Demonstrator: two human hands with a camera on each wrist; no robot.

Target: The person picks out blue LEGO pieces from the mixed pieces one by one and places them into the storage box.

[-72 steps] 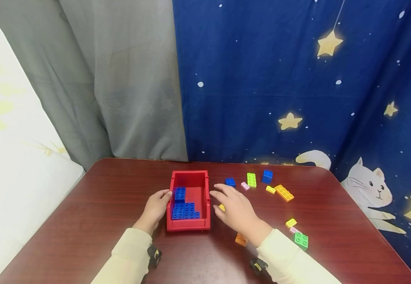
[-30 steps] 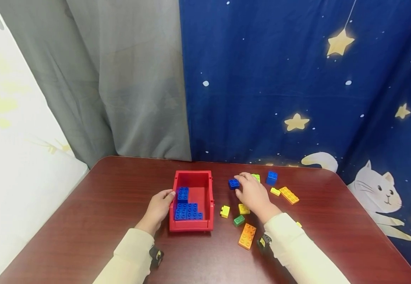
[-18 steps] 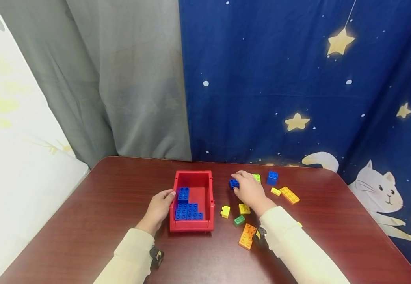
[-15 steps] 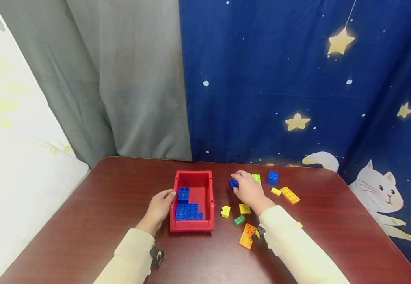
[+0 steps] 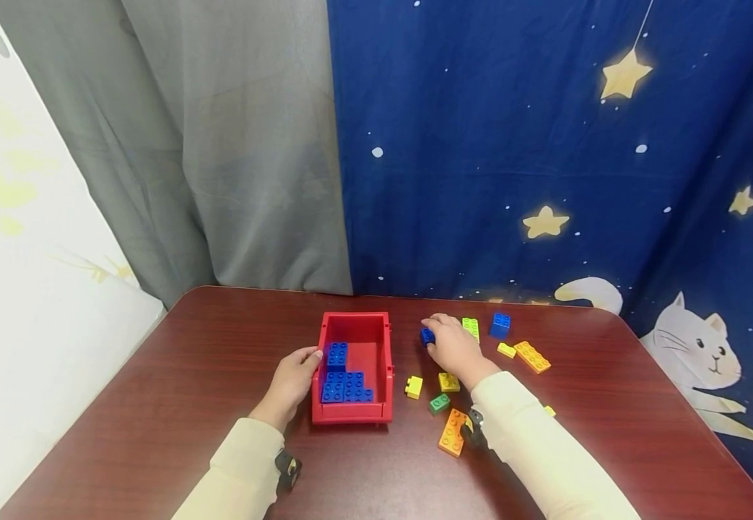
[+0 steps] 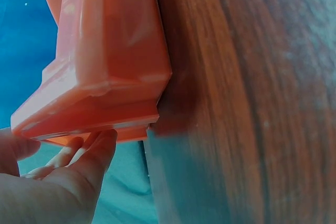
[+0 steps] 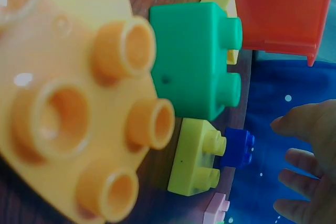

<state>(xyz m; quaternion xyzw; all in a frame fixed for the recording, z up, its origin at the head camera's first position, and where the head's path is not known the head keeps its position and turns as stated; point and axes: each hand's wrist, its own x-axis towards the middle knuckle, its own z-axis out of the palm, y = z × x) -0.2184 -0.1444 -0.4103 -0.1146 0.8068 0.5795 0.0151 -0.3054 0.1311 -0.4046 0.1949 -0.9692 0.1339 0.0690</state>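
In the head view my left hand [image 5: 290, 381] grips the left wall of a red open box [image 5: 366, 354], thumb over the rim. The left wrist view shows the fingers under the rim of the box [image 6: 121, 51]. Several blue toy bricks [image 5: 344, 386] lie along the box's left side and front end. To the right, my right hand [image 5: 457, 349] hovers with loosely bent fingers, partly covering a small blue brick [image 5: 427, 336]. In the right wrist view its fingers are spread and a gap separates them from the blue brick [image 7: 236, 148].
Between box and right forearm lie a yellow brick [image 5: 414, 387], another yellow brick [image 5: 449, 382], a green brick [image 5: 440, 403] and an orange brick [image 5: 452, 433]. Behind the hand are a lime brick [image 5: 470, 327], a taller blue brick [image 5: 500, 325], a small yellow brick [image 5: 506, 350] and an orange brick [image 5: 532, 357].
My right hand has moved from beside the box, away and rightward, to the small blue brick, then edged left and covers more of it. My left hand keeps its grip on the box.
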